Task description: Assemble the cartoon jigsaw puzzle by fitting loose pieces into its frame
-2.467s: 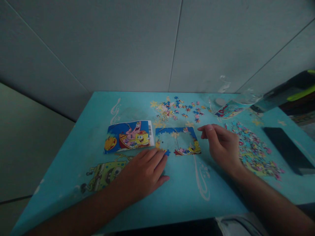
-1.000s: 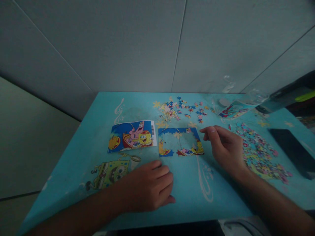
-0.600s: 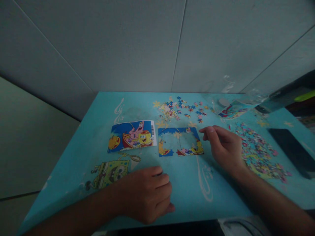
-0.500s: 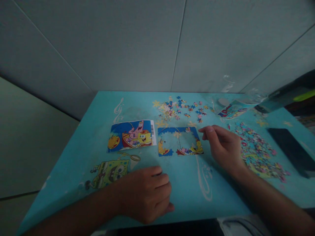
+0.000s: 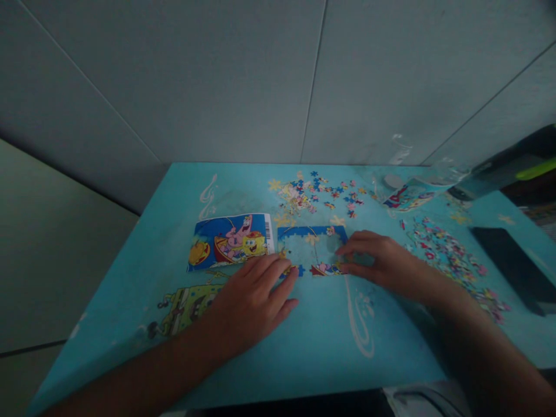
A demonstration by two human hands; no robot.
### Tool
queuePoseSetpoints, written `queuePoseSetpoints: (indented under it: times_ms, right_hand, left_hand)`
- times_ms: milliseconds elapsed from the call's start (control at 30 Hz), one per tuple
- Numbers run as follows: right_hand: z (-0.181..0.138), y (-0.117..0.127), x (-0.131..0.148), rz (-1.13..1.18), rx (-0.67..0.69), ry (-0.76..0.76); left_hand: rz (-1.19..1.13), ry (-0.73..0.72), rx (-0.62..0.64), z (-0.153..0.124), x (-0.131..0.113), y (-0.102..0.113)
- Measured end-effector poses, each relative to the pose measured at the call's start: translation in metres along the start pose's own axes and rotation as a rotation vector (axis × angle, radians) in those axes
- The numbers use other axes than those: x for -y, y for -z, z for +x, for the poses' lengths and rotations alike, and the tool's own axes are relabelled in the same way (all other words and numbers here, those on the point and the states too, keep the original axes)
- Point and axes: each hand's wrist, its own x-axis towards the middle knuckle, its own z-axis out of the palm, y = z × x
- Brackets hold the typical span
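A partly joined jigsaw puzzle [image 5: 295, 231] lies flat on the blue table, its border linked around a hollow middle and a gap along the bottom edge. Over its lower left corner reaches my left hand [image 5: 256, 295], palm down with fingers apart. My right hand [image 5: 377, 260] curves over the puzzle's right side, thumb and fingers apart, with no piece visible in it; its fingertips cover part of that side. Left of the puzzle is a picture card [image 5: 234, 238] showing cartoon figures in a boat, close to my left fingers.
Loose puzzle pieces [image 5: 299, 194] are scattered behind the puzzle. A larger heap of pieces [image 5: 456, 255] spreads at the right, beside a dark phone-like slab [image 5: 512, 263]. Clear plastic packaging with a printed label [image 5: 410, 194] stands at the back right, before the grey wall [image 5: 234, 81].
My left hand has moved forward and its curled fingers have spread onto the puzzle's lower left. My right hand has shifted left, from beside the puzzle onto its right side.
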Motion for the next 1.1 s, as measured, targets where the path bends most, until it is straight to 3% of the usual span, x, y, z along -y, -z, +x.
queuePoseSetpoints:
  times_ms: [167, 800, 1100]
  right_hand:
    - [0.000, -0.007, 0.001, 0.021, 0.051, 0.059]
    - [0.002, -0.010, 0.008, 0.044, 0.080, 0.067]
    - [-0.002, 0.010, -0.015, -0.091, -0.223, -0.151]
  left_hand:
    - [-0.030, 0.017, 0.091, -0.003, -0.002, -0.005]
    - [-0.058, -0.003, 0.075, -0.002, -0.002, -0.007]
    - [0.003, 0.015, 0.005, -0.002, 0.000, -0.004]
